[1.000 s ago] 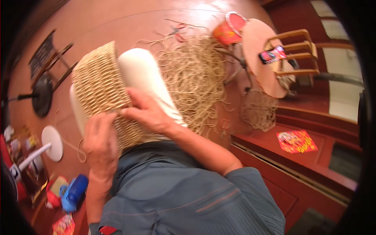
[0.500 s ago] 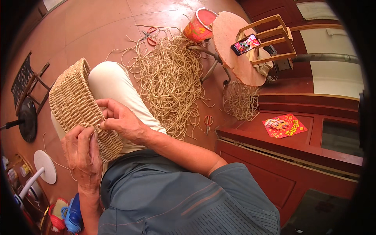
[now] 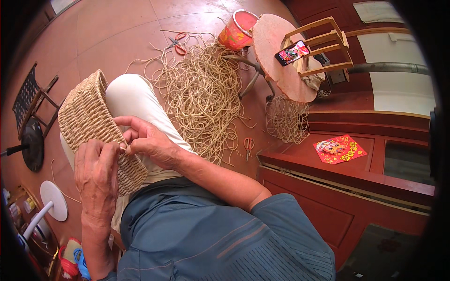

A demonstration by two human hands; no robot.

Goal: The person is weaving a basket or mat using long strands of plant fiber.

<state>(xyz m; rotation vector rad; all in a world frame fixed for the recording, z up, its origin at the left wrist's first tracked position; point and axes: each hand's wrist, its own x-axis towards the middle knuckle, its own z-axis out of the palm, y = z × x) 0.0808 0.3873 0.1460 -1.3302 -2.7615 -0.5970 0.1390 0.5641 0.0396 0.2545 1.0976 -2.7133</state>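
A woven straw-coloured basket [image 3: 86, 114] lies tilted across my lap, against the raised knee in pale trousers [image 3: 136, 100]. My left hand [image 3: 97, 168] is closed on the basket's near part, its bent fingertips pressed in at the weave. Meeting them there is the thumb of my right hand [image 3: 152, 143], which is closed on the basket's edge with its index finger stretched along the rim. The fingers hide whatever strand lies between the two hands.
Loose cord [image 3: 201, 98] is heaped on the floor, with red-handled scissors [image 3: 178, 44] beyond and another pair [image 3: 249, 147] nearer. A round stool [image 3: 281, 56] bears a phone [image 3: 293, 53] and a wooden frame [image 3: 328, 44]. A red bucket [image 3: 237, 30] stands beside it.
My left hand has risen slightly, its fingers drawing in against the weave beside the right thumb. The left forearm has shifted a little. The basket stays about where it was.
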